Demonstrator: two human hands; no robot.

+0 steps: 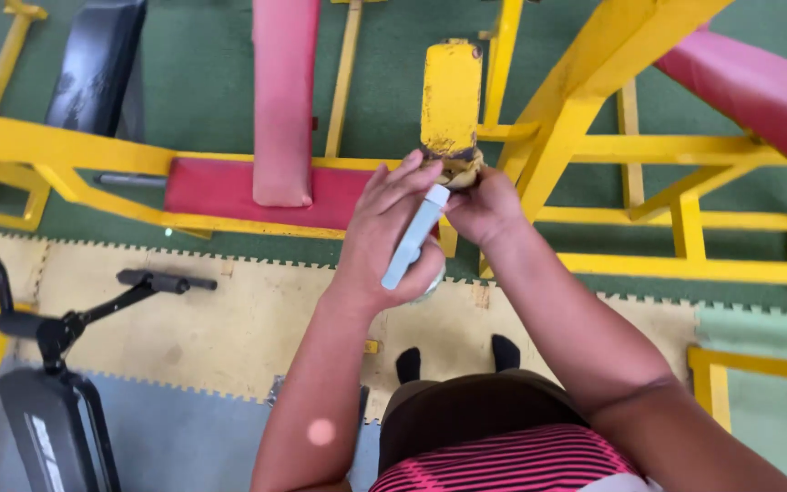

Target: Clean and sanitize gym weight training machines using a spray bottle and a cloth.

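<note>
Green and yellow foam floor mats [229, 310] lie under yellow gym frames [585, 100] with red pads [229, 191] and a pink pad [282, 91]. At the worn end of a yellow post [451, 96] the two hands meet. The left hand [392, 237] has its grip closed round a pale blue tube [414, 237], slanted with its white tip up toward the post's chipped foot. The right hand [483, 208] is clenched just under that foot, on something I cannot make out. To do this well, I judge the tube should stay tilted, its tip close to the joint, the right hand steadying the post so little spills. A black exercise machine [38, 383] stands at the left.
</note>
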